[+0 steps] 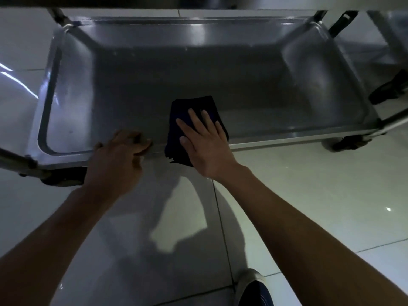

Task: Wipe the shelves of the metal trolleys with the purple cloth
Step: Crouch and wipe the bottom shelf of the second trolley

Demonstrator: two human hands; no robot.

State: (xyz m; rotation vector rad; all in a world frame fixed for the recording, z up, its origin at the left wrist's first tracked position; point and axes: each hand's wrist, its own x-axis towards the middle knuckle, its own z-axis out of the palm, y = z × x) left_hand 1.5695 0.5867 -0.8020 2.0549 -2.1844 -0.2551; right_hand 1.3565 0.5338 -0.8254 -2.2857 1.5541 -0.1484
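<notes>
Glossy tiled floor (309, 206), dim light. Low trolley shelf (154, 85), steel, raised rim. Purple cloth (194, 107) folded, draped over near rim, part on shelf. Right hand (205, 142) flat on cloth, fingers (194, 118) spread. Left hand (119, 149) curled on rim, steadying. Advice: keep palm pressure even, overlap strokes, reach far corners, brace trolley against rolling.

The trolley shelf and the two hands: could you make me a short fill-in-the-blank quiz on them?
1. The right hand presses flat on the purple ____.
2. The left hand grips the shelf's near ____.
3. The cloth hangs over the near edge of the metal ____.
4. The trolley stands on a tiled ____.

Missing words: cloth; rim; shelf; floor
</notes>
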